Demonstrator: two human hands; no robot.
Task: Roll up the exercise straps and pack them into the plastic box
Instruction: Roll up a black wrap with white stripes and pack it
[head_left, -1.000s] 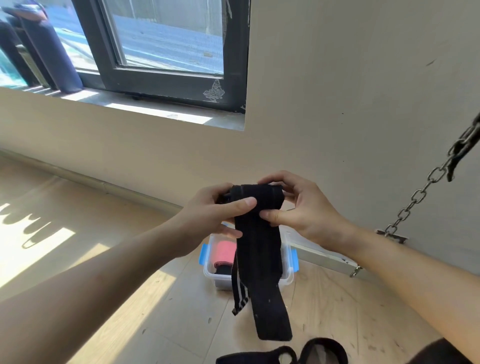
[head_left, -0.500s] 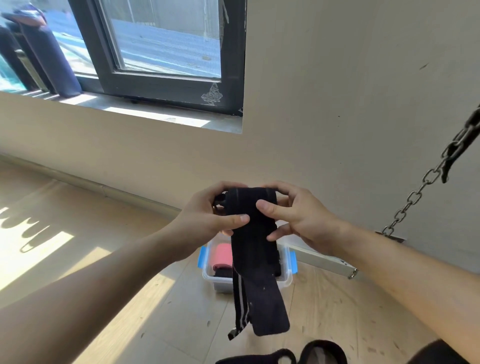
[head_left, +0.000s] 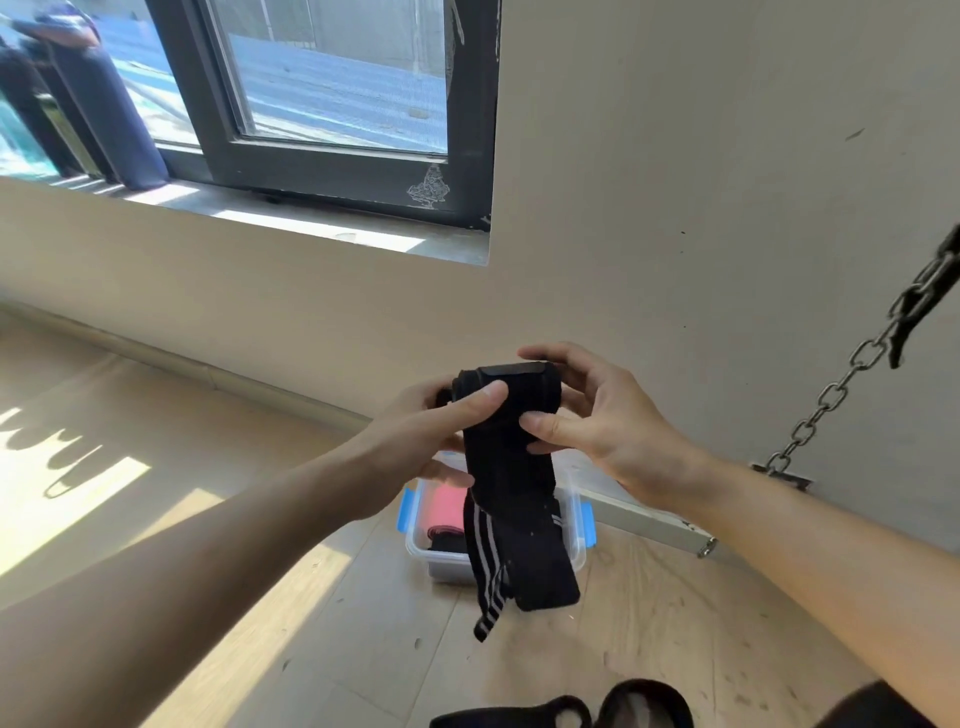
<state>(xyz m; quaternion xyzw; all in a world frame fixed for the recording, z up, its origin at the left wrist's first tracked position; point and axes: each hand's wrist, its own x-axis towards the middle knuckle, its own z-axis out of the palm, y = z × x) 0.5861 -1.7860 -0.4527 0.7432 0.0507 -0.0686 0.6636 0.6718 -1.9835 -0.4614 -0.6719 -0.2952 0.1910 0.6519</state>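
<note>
Both in play: left hand (head_left: 415, 434) and right hand (head_left: 602, 421) pinch the black strap (head_left: 506, 402) at its roll, axis running hand to hand, tail dangling down toward the plastic box (head_left: 447, 566).

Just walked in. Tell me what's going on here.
A person holds a partly rolled black fabric exercise strap in the air. The left hand and right hand both grip the roll at its top, while the unrolled tail with white stripes hangs down. Below, on the wooden floor, sits a clear plastic box with blue latches, lid off, with a pink roll already inside.
</note>
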